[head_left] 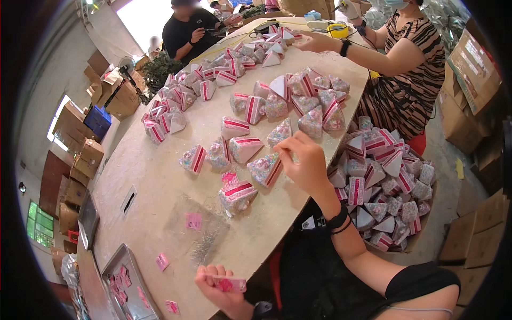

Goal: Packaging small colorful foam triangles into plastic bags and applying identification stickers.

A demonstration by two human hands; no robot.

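Note:
Near the table's front edge my left hand (223,290) is closed round a small pink and clear tag (230,284). My right hand (303,162) is bent with thumb and fingertips together, at the upper corner of a glittery cake-slice ornament (264,169) with pink layers; whether it grips that slice is hidden. Just left of it stands another cake-slice ornament (238,196) with a pink tag (230,178) at its top. More slices, such as a white-sided one (246,149), lie beyond. A loose pink tag (193,221) lies on a clear plastic sheet (205,240).
A metal tray (124,258) with pink tags stands at the left. Many slices fill a large box (397,250) beside the table (144,184) at right. One person (402,58) works across the right side, another (184,32) at the far end. Cartons (480,234) stack at right.

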